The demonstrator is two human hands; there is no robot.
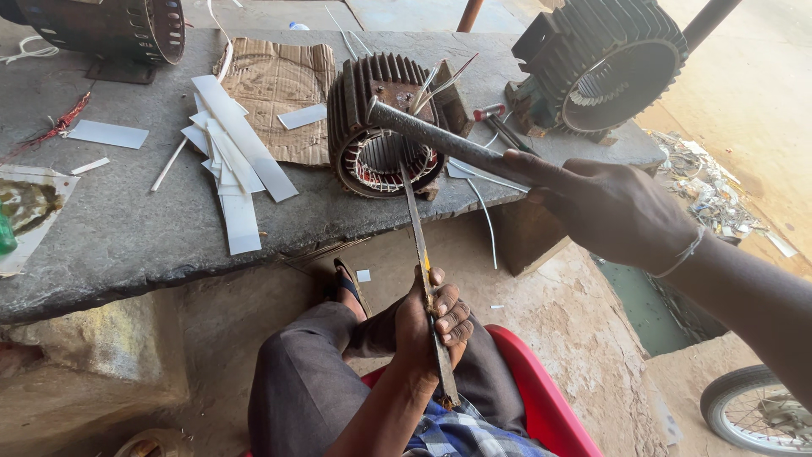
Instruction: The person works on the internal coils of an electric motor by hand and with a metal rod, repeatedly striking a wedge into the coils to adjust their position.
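Daylight, bright and warm. Strongest at upper right, where the sandy ground (744, 93) is nearly washed out. Stone bench top (127, 228) evenly lit, soft shadows only; deep shade under its front edge. White paper strips (237, 152) glare slightly. Focus sharp across centre. Wide-angle bend at the edges: bench rim curves, right hand (613, 211) and forearm look oversized. No motion blur.
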